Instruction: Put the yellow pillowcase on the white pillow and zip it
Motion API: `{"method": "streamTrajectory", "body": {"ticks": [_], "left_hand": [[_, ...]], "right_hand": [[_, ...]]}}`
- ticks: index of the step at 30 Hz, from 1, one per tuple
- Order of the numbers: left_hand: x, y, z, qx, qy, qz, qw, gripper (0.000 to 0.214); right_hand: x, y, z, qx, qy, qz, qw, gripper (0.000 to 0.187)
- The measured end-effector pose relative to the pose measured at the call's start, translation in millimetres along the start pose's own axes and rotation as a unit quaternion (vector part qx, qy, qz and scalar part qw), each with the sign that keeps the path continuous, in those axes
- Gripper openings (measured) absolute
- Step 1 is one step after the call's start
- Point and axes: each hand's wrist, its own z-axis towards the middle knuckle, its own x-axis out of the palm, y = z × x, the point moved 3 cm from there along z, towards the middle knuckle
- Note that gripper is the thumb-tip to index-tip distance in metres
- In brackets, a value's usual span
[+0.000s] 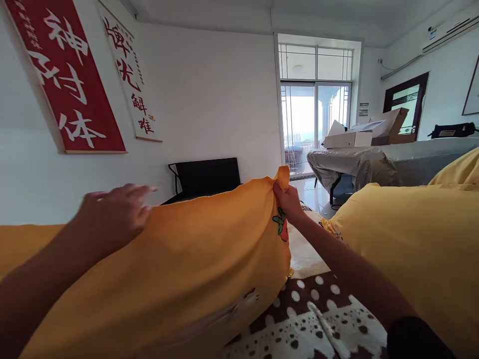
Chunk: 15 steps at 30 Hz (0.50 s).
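- Your right hand (287, 198) is pinched shut on the top corner of the yellow pillow (194, 269). The pillow stands on edge directly in front of you on the spotted bedsheet (318, 319).
- Your left hand (112, 217) lies open along that pillow's upper edge with the fingers stretched flat. It is blurred, so I cannot tell how firmly it presses.
- Risk: your pinch takes only a small fold of cover at the corner. If the filling sags, the fabric could slide out of your fingers and the pillow would probably flop down.
- Risk: your flat left hand grips nothing. A hard push from it could tip the pillow away from you, toward the black chair (207, 177) behind it.
- Risk: the second pillow (407, 249) lies just right of the yellow pillow, close to your right forearm, so a swing of the elbow could knock it.
- Count, bedding: two pillows for certain, and a further yellow bulge (462, 172) beyond the second pillow that may be a third. I cannot tell whether the yellow cloth (22, 244) left of the yellow pillow is a separate piece.
- Count, other things: one strawberry print (281, 225) on the yellow pillow below your right hand. There are also two wall scrolls above and left of it, one red scroll (67, 75) and one white scroll (129, 75).
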Motion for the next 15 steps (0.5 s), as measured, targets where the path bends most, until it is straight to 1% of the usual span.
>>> {"method": "streamTrajectory", "body": {"ticks": [1,2,4,6,7,9,10,12,13,14,15], "left_hand": [[-1.1,-29.0,8.9,0.021,0.014,-0.014,1.000,0.050],[-1.9,-57.7,17.3,0.029,0.023,-0.057,0.998,0.055],[-0.9,-110.9,32.6,0.071,0.029,-0.132,0.988,0.069],[7.4,-149.1,45.5,0.081,0.064,-0.195,0.975,0.080],[13.7,-162.8,50.3,0.082,0.089,-0.217,0.969,0.078],[27.3,-181.8,56.0,0.089,0.128,-0.232,0.960,0.065],[33.4,-188.3,57.2,0.098,0.133,-0.223,0.961,0.059],[42.0,-196.6,58.1,0.121,0.117,-0.190,0.967,0.050],[44.6,-198.3,58.5,0.127,0.105,-0.182,0.969,0.048],[45.9,-198.4,59.3,0.127,0.097,-0.185,0.970,0.046],[46.1,-196.9,60.8,0.123,0.094,-0.193,0.969,0.045]], "right_hand": [[1.7,-0.8,-0.9,0.000,-0.011,0.013,1.000,0.042],[3.3,-1.0,-2.0,-0.001,-0.021,0.024,0.999,0.042],[5.1,0.5,-4.2,-0.006,-0.035,0.043,0.998,0.042],[4.8,4.2,-5.5,-0.008,-0.038,0.057,0.998,0.041],[3.6,6.3,-5.8,-0.007,-0.036,0.061,0.997,0.041],[-1.1,9.1,-6.3,-0.003,-0.034,0.063,0.997,0.040],[-5.0,8.8,-7.1,0.002,-0.037,0.062,0.997,0.039],[-15.1,2.7,-11.7,0.017,-0.031,0.068,0.997,0.039],[-20.9,-3.6,-15.9,0.027,-0.013,0.079,0.996,0.038],[-26.6,-12.3,-21.7,0.038,0.023,0.092,0.995,0.038],[-31.7,-23.3,-29.0,0.055,0.080,0.101,0.990,0.038]]}}
